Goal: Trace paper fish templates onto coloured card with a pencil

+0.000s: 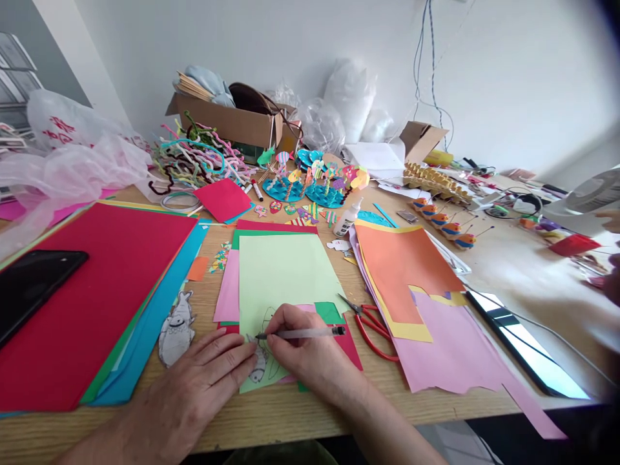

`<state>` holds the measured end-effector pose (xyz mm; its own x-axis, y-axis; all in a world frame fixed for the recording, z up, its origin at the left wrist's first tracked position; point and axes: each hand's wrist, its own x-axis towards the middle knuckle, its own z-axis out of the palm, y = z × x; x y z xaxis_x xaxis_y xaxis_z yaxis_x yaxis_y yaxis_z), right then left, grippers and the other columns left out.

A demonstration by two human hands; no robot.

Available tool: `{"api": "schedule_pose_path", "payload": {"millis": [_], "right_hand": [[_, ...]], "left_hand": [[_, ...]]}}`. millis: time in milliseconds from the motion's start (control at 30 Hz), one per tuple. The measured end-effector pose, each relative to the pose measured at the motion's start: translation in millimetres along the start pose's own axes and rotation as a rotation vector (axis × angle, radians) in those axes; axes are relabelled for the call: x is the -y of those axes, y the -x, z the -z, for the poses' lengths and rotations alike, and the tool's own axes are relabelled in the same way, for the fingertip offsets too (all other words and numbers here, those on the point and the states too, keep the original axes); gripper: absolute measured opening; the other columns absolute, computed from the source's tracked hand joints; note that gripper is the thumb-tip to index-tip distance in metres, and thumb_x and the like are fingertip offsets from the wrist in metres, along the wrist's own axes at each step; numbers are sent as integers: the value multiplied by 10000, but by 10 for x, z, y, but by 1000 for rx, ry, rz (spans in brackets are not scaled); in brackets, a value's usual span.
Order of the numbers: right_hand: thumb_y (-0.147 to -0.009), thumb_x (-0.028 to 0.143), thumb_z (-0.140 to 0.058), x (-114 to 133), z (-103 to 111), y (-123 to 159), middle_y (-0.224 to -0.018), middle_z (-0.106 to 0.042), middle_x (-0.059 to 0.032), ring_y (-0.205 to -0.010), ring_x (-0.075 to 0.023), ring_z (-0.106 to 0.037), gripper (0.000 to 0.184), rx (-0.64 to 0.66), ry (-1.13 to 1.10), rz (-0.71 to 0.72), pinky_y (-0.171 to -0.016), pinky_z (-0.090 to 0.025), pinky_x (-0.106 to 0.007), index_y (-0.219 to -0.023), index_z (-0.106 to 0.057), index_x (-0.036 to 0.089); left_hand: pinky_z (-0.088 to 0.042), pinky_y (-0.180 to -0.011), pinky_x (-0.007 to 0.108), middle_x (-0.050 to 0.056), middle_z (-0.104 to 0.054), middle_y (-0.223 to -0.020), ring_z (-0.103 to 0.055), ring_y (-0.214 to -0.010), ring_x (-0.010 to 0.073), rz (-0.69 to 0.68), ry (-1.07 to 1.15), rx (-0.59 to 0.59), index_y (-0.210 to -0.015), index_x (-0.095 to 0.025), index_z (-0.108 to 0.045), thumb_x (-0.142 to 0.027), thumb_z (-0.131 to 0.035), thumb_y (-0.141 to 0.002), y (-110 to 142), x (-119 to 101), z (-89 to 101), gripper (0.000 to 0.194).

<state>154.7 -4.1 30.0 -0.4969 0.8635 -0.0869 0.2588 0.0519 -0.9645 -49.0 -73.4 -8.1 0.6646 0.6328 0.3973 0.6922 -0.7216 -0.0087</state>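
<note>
My right hand (310, 352) grips a pen (307, 333) with a clear barrel, its tip down on a pale green sheet (285, 271). My left hand (194, 381) lies flat, fingertips at a small grey fish cutout (259, 369) on that sheet. Drawn fish outlines show beside it, partly hidden by my right hand. Other sheets in pink, green and red lie beneath. Left of the sheet rest larger grey fish cutouts (177, 332). Red-handled scissors (375, 326) lie to the right, blades slightly apart.
Coloured paper stacks flank the work: red-topped (116, 278) with a black phone (43, 278), and orange-topped (392, 265). Behind stand a glue bottle (347, 219), blue fish decorations (327, 196), pipe cleaners (203, 155) and a cardboard box (227, 119). Another phone (527, 342) lies right.
</note>
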Motion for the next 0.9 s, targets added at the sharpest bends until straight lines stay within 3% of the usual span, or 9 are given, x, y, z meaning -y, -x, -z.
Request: {"api": "schedule_pose_path", "payload": {"millis": [333,633,800,900], "right_hand": [[-645,159,-505,-16,5,-17,-544,-463,65,-495,-84,-367,44,-44,-54,14,-453,-284,-187,-651,-524,198],[-662,234,-552,75,174,28,-527,-440,65,-535,-104,-367,59,-413,-296,-11,-510,-303,-217,-625,-524,198],[-680,227,-558,90,221,38,-529,-438,64,-521,-101,-362,56,-405,-274,56,-491,-288,-220,-637,-539,198],[-685,221,-552,105,219,30,-528,-433,64,-510,-99,-357,49,-401,-240,77,-483,-281,-222,-643,-539,198]], "left_hand": [[-363,-1105,342,3,-618,-1283,-475,-1237,172,23,30,-14,-1347,-205,-526,-78,-245,-1011,45,-2,-52,456],[-359,-1105,309,-25,-630,-1268,-511,-1196,146,38,27,-2,-1325,-225,-543,-43,-288,-971,2,-12,-16,473],[-369,-1090,237,-32,-662,-1218,-527,-1173,110,-18,25,-77,-1319,-214,-552,-57,-290,-997,-57,17,28,445],[-402,-1069,236,-30,-656,-1234,-534,-1174,114,-37,3,-62,-1341,-217,-535,-69,-289,-1003,-65,33,59,444]]}}
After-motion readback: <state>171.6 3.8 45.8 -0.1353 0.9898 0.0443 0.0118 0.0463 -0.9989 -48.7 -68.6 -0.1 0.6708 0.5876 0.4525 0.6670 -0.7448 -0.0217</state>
